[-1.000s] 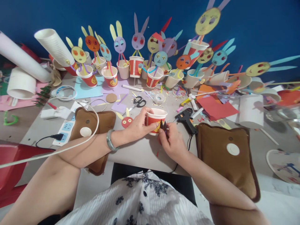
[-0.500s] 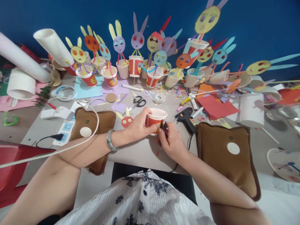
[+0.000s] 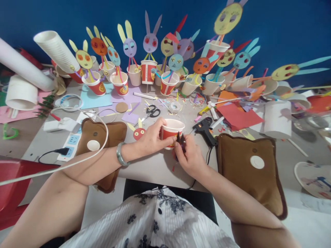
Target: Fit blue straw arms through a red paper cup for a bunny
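Note:
My left hand [image 3: 152, 138] is closed round the left side of a red and white paper cup [image 3: 169, 132], its thumb across the front. The cup stands upright just above the table, or on it; I cannot tell which. In my right hand [image 3: 190, 155] is a dark two-pointed tool [image 3: 180, 138], tips up and slightly apart, close against the cup's right front. My fingers cover its handles, so its exact kind is unclear. Left of the cup lies a red paper rabbit face [image 3: 139, 133] with pale yellow ears, partly behind my left hand.
A black glue gun [image 3: 205, 131] lies right of the cup, scissors [image 3: 152, 111] behind it. Brown cushion-like pads [image 3: 248, 172] flank my arms. Paper rabbits in cups [image 3: 148, 70] line the back. A white cable [image 3: 85, 160] crosses over my left forearm. Red paper [image 3: 240, 119] lies at right.
The view has shifted very slightly. Both hands keep their hold on the cup and the dark tool, with hardly any visible movement.

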A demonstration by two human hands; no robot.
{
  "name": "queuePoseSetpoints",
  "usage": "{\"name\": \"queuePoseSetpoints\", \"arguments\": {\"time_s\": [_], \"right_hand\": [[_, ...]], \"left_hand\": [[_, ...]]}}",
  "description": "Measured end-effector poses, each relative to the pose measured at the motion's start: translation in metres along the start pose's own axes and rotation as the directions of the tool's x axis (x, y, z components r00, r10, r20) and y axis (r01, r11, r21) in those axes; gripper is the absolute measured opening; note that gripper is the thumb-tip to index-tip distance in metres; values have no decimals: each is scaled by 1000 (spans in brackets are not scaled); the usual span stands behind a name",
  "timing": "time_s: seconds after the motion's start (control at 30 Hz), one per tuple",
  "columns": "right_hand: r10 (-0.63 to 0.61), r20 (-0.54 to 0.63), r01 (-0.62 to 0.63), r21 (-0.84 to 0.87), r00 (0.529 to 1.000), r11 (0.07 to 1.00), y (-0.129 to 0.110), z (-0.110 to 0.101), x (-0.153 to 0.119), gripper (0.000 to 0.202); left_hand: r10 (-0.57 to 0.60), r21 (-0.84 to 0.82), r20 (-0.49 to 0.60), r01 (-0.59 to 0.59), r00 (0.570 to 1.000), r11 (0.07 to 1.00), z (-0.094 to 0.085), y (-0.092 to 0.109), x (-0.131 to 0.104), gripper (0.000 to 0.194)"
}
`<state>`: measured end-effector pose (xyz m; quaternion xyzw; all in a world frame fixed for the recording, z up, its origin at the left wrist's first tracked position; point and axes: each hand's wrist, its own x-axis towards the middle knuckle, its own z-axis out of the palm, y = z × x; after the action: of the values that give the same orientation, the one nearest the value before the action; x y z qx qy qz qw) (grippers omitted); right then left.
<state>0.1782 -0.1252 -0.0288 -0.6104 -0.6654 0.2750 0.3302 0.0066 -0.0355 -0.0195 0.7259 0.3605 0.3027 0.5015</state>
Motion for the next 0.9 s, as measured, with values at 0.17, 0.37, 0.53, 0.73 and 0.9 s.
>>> {"name": "queuePoseSetpoints", "arguments": {"time_s": [0.17, 0.37, 0.53, 0.73, 0.9], "right_hand": [[16, 5, -16, 6, 1000, 1000, -1, -1, -1, 13], [18, 11, -19, 33, 1000, 999, -2, -2, -2, 12], [13, 12, -14, 40, 1000, 999, -1, -1, -3, 11], [-11, 5, 11, 17, 1000, 1000, 1, 0, -4, 10], [-7, -2, 7, 12, 1000, 1000, -1, -1, -4, 11]], "left_hand": [[32, 22, -15, -31, 999, 999, 0, -1, 0, 36], [45, 35, -9, -45, 999, 998, 0, -2, 0, 36], [44, 44, -2, -44, 999, 998, 0, -3, 0, 35], [66, 45, -13, -65, 998, 997, 1, -4, -1, 35], [42, 67, -1, -42, 999, 997, 0, -2, -1, 36]]}}
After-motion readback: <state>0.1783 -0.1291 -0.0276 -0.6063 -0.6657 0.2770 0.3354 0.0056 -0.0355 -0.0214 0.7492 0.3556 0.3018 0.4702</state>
